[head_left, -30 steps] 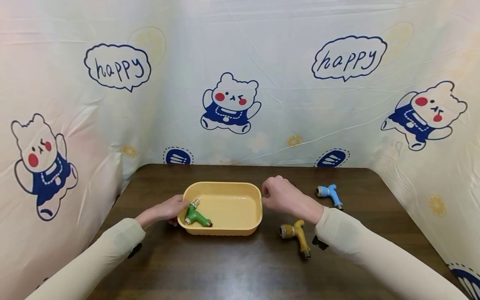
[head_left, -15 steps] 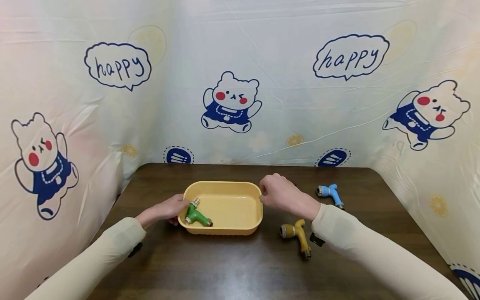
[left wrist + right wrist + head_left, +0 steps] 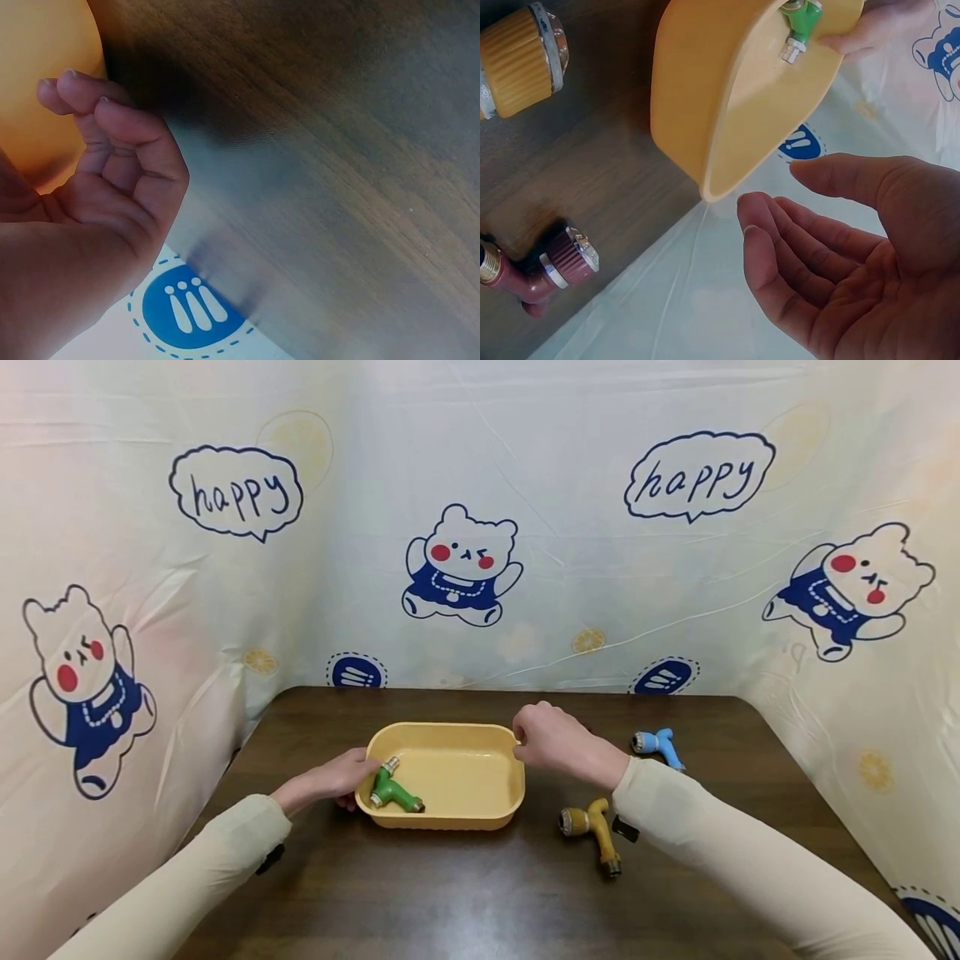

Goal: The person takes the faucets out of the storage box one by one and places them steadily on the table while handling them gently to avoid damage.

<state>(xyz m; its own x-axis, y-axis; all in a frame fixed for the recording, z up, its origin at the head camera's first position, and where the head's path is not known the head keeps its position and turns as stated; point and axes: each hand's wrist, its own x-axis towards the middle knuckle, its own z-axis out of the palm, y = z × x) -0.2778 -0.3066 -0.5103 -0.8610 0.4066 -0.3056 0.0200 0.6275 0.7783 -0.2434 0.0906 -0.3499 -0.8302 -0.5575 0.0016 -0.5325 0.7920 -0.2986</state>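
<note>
My left hand (image 3: 341,777) holds the left end of a yellow plastic basin (image 3: 450,822), thumb at the rim. In the left wrist view, curled fingers (image 3: 131,124) lie against its outer wall. Inside the basin, at the left, lies a green tap (image 3: 397,795) with metal ends. My right hand (image 3: 558,743) hovers at the basin's right rim. From the right wrist, a gap shows between its thumb and loosely bent fingers (image 3: 761,255), with nothing held. A mustard-yellow tap (image 3: 596,831) lies on the table below the right forearm.
A blue tap (image 3: 660,746) rests farther back at the right. A dark red tap (image 3: 551,266) lies on the brown wooden table (image 3: 450,902), mostly hidden behind the right hand in the head view. Printed cloth (image 3: 570,568) hangs around the table.
My right hand has shifted slightly left and away from me, along the basin's right rim. The left hand, the basin and the taps stay in place.
</note>
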